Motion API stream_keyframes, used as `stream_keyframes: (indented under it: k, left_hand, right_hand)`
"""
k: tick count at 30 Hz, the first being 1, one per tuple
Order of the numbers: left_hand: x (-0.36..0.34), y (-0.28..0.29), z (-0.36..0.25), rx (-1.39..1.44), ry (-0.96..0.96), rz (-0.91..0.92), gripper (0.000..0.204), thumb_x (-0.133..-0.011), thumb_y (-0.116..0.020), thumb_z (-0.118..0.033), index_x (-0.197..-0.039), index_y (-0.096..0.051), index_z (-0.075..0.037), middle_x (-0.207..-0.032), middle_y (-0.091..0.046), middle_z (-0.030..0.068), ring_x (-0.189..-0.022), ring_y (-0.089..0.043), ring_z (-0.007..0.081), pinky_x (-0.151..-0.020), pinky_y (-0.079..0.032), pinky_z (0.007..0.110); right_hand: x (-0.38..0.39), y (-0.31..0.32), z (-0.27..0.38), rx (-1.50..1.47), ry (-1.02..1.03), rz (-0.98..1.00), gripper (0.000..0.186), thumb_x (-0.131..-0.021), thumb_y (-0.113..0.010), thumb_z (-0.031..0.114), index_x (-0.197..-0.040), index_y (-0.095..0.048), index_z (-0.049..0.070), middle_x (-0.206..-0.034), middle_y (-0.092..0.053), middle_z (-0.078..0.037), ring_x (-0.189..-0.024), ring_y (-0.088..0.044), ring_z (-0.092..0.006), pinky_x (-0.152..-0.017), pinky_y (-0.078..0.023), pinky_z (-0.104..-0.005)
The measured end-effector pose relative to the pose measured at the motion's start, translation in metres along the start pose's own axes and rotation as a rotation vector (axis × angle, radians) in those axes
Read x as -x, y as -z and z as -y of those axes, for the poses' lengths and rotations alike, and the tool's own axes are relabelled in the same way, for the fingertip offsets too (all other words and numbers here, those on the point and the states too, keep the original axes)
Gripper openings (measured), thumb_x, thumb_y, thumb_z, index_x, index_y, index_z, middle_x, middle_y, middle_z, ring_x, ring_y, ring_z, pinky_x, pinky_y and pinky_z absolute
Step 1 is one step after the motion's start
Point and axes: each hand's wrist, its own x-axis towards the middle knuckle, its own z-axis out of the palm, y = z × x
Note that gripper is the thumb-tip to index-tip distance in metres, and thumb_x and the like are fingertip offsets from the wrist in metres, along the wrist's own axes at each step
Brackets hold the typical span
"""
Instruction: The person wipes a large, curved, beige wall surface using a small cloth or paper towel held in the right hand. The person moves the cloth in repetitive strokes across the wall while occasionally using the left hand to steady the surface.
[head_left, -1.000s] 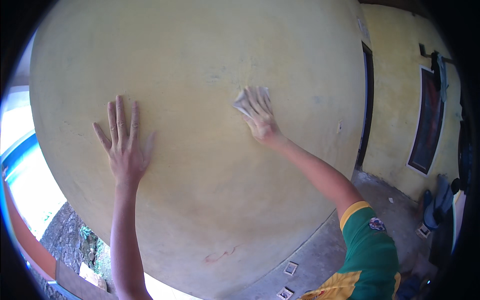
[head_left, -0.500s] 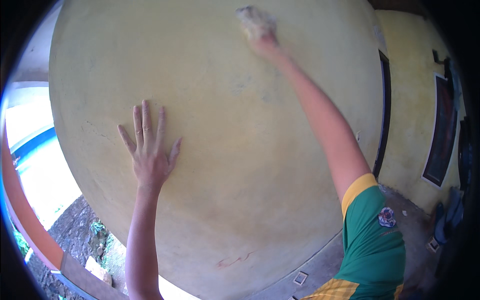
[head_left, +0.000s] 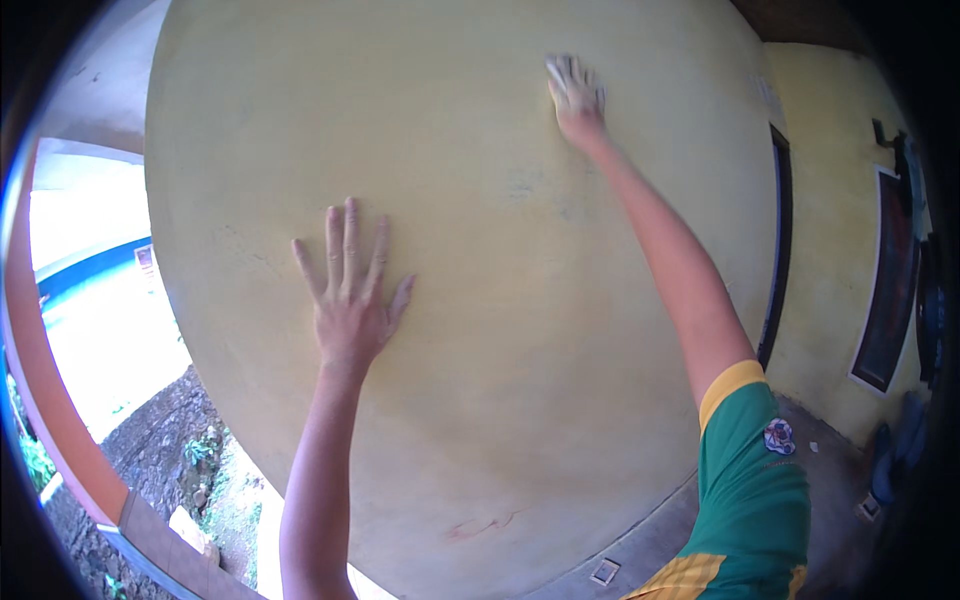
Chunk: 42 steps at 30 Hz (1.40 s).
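The yellow plastered wall (head_left: pixel 480 390) fills the middle of the view, with scuffs and a thin reddish scrawl low down. My left hand (head_left: pixel 348 300) lies on it at middle height, fingers spread and dusty, holding nothing. Higher up and to the right, my right hand (head_left: pixel 578 105) presses a pale sheet or pad (head_left: pixel 555 70) against the surface, its fingers stretched over it; the pad is mostly hidden beneath them.
An orange-sided ledge (head_left: pixel 75 430) and bright outdoor space with rocks and plants lie at the left. At the right are a dark doorway (head_left: pixel 777 240), a white-framed window (head_left: pixel 888 280), dark items (head_left: pixel 890 460) on the grey floor, and a small square object (head_left: pixel 604 571).
My right hand moved sharply up from middle height, then slightly down and right. My left hand stays spread on the wall, appearing farther right as the view shifted.
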Motion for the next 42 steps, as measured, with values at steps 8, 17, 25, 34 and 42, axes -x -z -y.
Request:
stream_keyframes:
  k: [8, 17, 25, 34, 42]
  left_hand:
    - [0.006, 0.008, 0.012, -0.006, -0.022, -0.01, 0.077, -0.1, -0.068, -0.048, -0.167, -0.039, -0.024, -0.178, -0.022, 0.0143, -0.164, -0.021, 0.0349, -0.129, -0.008, 0.069]
    - [0.017, 0.039, 0.089, 0.045, 0.022, -0.119, 0.078, -0.099, -0.071, -0.035, -0.167, -0.038, -0.018, -0.178, -0.02, 0.018, -0.164, -0.018, 0.0397, -0.13, -0.01, 0.067]
    - [0.017, 0.041, 0.111, -0.052, 0.01, -0.086, 0.077, -0.1, -0.068, -0.039, -0.167, -0.037, -0.017, -0.178, -0.02, 0.0149, -0.165, -0.017, 0.033, -0.132, -0.009, 0.064]
    - [0.022, 0.039, 0.128, -0.075, 0.004, -0.137, 0.076, -0.098, -0.07, -0.04, -0.166, -0.041, -0.024, -0.177, -0.026, 0.0091, -0.164, -0.023, 0.0261, -0.132, -0.011, 0.063]
    - [0.014, 0.048, 0.118, -0.05, 0.041, -0.132, 0.075, -0.094, -0.075, -0.039, -0.163, -0.047, -0.024, -0.175, -0.031, 0.0098, -0.162, -0.029, 0.0265, -0.132, -0.014, 0.063]
  right_hand:
    - [0.085, 0.002, 0.161, -0.175, 0.274, 0.038, 0.056, -0.103, -0.062, 0.022, -0.157, -0.053, 0.012, -0.172, -0.035, -0.02, -0.159, -0.026, -0.0495, -0.129, -0.013, -0.0674]
    - [0.169, 0.051, 0.07, -0.137, 0.084, 0.17, 0.05, -0.109, -0.055, 0.024, -0.159, -0.054, 0.02, -0.173, -0.032, -0.02, -0.161, -0.02, -0.049, -0.131, -0.008, -0.0638]
    - [-0.073, -0.017, 0.103, -0.034, -0.073, 0.049, 0.058, -0.11, -0.049, 0.043, -0.166, -0.04, 0.032, -0.177, -0.024, -0.018, -0.161, -0.015, -0.0527, -0.127, -0.007, -0.0699]
    - [0.175, 0.068, 0.208, -0.223, 0.372, 0.293, 0.059, -0.097, -0.068, 0.015, -0.155, -0.057, 0.011, -0.172, -0.037, -0.018, -0.16, -0.028, -0.0449, -0.13, -0.017, -0.0623]
    - [0.018, 0.019, 0.163, -0.199, 0.568, 0.087, 0.054, -0.101, -0.061, 0.015, -0.155, -0.058, 0.021, -0.169, -0.04, -0.02, -0.156, -0.037, -0.045, -0.129, -0.021, -0.0631]
